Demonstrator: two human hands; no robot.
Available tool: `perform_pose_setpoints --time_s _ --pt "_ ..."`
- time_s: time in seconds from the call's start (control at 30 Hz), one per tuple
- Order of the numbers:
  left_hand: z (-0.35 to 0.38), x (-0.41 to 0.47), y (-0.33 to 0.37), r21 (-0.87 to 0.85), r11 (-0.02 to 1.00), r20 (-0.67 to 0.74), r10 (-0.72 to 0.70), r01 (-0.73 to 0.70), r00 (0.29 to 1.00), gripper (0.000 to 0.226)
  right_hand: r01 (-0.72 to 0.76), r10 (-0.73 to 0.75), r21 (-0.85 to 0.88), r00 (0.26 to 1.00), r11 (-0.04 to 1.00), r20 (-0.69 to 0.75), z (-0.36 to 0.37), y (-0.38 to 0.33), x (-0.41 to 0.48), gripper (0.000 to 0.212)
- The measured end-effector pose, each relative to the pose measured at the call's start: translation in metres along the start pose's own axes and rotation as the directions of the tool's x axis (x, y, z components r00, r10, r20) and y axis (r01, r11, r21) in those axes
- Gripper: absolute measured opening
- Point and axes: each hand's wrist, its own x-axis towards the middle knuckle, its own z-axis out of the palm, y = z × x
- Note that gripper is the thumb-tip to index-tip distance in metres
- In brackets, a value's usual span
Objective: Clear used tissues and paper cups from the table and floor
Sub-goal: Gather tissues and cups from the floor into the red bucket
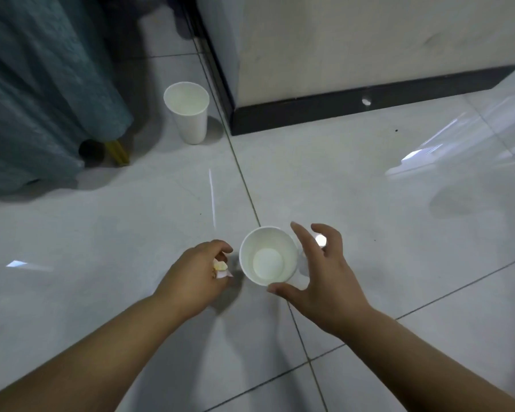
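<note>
Clutching a crumpled tissue [220, 267] in the left hand [191, 272]. Standing upright on the floor tiles [369, 179] between both hands: near paper cup [268, 257]. Spreading the right hand [318, 272] wide around it, thumb touching the rim. Probably needing to close, lift, then fetching the far paper cup [188, 111].

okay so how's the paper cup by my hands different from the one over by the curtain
The near cup sits between both hands, the open right hand curled around it; the far cup stands alone, untouched. The near cup is seen almost straight down; the far cup shows its side wall. Both are white, upright and look empty.
</note>
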Motion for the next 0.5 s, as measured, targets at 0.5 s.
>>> perform_pose_setpoints --time_s 0.5 --pt "-0.084 -0.102 -0.084 0.084 0.986 -0.188 -0.123 0.141 0.974 0.010 0.311 -0.312 0.028 0.949 0.950 0.040 0.033 -0.134 0.000 0.043"
